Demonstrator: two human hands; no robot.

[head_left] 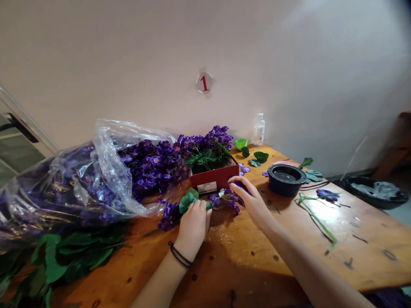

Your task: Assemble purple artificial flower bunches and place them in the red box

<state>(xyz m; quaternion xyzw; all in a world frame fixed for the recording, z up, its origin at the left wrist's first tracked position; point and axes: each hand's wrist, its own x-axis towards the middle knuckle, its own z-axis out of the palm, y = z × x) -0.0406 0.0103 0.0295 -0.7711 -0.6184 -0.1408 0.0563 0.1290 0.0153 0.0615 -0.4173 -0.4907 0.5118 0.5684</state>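
My left hand [195,221], with black bands round its wrist, is closed near the green leaves [189,202] of an artificial flower spray. Its fingertips are partly hidden, and the stem inside them does not show. Purple blossoms [168,217] lie just left of that hand. My right hand [252,200] curls its thumb and fingers round purple petals at the right end of the purple flower cluster [221,200]. Behind both hands stands a red box [214,175] filled with leaves and purple flowers.
A clear plastic bag [109,171] of purple flowers covers the left side, with large green leaves [77,252] in front. To the right are a dark round pot [287,179], loose leaves [261,157] and green stems [317,220]. A green cup [241,144] and clear bottle [259,130] stand behind.
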